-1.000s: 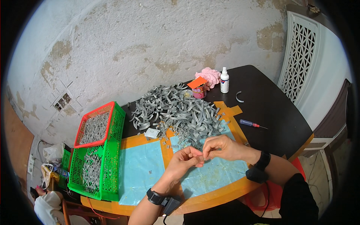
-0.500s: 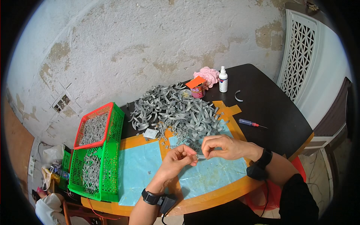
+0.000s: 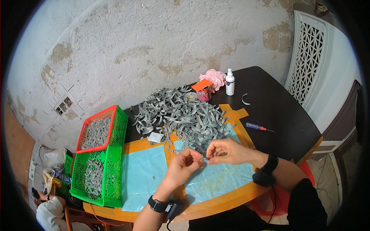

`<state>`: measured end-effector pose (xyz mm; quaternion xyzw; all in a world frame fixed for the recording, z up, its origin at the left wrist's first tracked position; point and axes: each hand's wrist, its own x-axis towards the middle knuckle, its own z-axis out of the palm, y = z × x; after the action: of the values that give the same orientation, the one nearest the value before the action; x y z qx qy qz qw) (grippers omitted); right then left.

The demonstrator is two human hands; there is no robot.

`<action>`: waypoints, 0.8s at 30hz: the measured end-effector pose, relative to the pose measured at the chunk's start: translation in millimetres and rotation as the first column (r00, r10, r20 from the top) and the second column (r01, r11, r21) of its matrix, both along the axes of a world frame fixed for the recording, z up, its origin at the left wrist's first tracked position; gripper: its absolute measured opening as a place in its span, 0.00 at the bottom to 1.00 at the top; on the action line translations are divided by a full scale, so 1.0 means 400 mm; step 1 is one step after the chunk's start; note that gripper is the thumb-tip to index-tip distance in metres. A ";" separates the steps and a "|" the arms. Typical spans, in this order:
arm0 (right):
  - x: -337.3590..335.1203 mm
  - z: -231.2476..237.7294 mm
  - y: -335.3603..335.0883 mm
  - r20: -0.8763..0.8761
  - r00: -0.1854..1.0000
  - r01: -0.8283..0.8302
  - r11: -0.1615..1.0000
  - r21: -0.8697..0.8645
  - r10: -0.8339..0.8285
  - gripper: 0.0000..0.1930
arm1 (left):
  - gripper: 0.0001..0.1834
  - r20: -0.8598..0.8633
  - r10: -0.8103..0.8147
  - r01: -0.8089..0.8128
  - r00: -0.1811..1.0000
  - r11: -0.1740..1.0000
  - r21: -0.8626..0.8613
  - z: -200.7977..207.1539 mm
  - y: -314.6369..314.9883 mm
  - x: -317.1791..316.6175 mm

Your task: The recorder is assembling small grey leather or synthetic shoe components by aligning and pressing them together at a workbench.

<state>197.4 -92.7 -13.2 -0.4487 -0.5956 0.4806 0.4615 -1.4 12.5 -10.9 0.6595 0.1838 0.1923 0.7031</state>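
Note:
Over the blue sheet point(image 3: 144, 173), my left hand point(image 3: 185, 163) and my right hand point(image 3: 227, 152) meet fingertip to fingertip, both closed in a pinch. A small grey piece point(image 3: 206, 162) shows between them, mostly covered by the fingers; its exact kind is too small to tell. Just beyond my hands lies a large heap of curved grey strips point(image 3: 173, 109), with small grey bits point(image 3: 179, 134) scattered at its near side.
At the left, a red basket point(image 3: 112, 129) of small grey pieces rests on a green basket point(image 3: 119, 144) holding more. Farther back are a tin point(image 3: 203, 95), a pink cloth point(image 3: 214, 79) and a white spray bottle point(image 3: 230, 84). A screwdriver point(image 3: 256, 126) lies right of the heap.
My fingertips have come slightly closer together, and less of the grey piece shows between them. My right thumb and fingers have shifted a little to the left.

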 end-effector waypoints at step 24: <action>-0.006 -0.001 0.006 -0.293 0.954 0.049 0.997 -0.060 -0.064 0.08 | 0.11 0.074 0.066 -0.057 0.995 0.991 -0.119 0.022 -0.015 0.012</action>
<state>194.8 -90.5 -13.6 -0.4010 -0.4944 0.5440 0.5467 3.4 6.5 -2.1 0.6033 0.1876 0.2283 0.7407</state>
